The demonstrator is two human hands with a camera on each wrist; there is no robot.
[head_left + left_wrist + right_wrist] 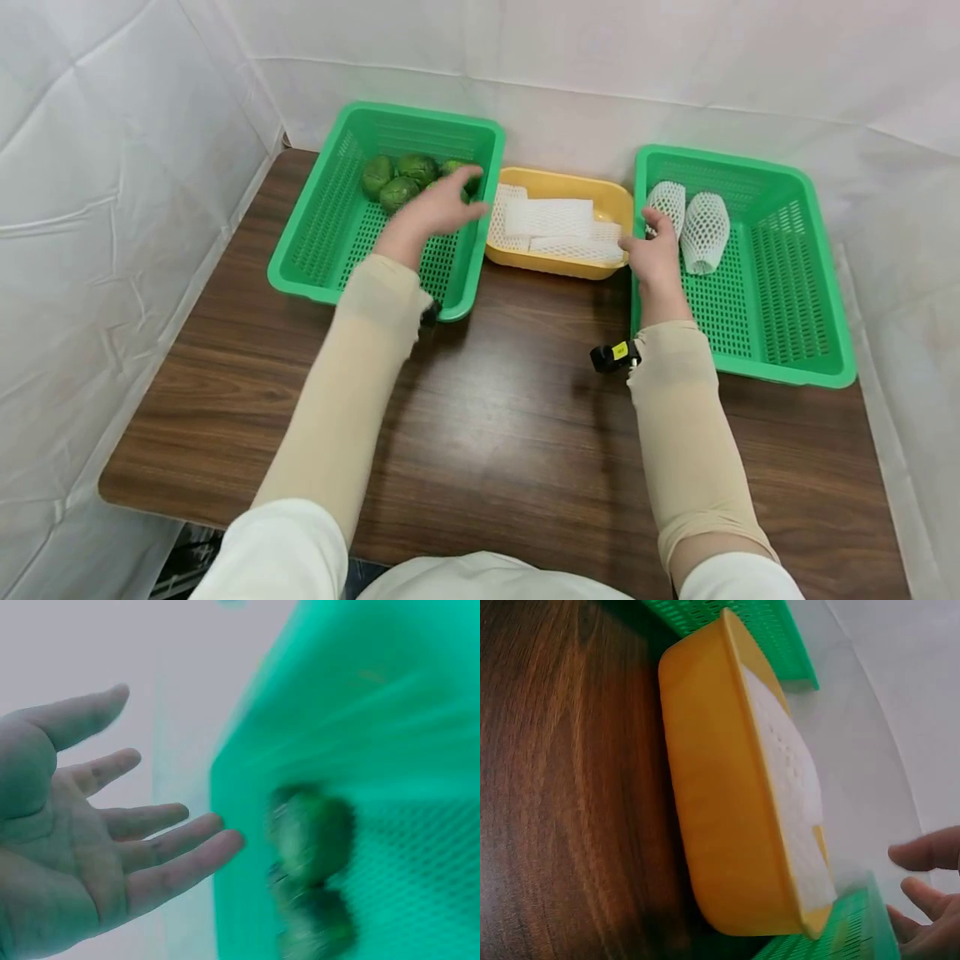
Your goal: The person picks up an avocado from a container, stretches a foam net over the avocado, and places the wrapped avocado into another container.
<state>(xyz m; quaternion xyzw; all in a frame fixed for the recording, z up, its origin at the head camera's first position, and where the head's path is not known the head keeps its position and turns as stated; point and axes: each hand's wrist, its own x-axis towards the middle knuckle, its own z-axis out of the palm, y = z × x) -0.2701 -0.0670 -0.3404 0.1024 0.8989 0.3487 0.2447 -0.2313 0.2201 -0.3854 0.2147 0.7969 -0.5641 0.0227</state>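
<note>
Netted pieces [706, 229] | long axes near-to-far | right grip [657, 258] beside

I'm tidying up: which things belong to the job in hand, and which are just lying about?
Likely the job's:
green produce in the left basket
white sleeves in the yellow tray
two sleeved items in the right basket

Likely just about:
white sheeting
dark clutter, unclear, below the table
</note>
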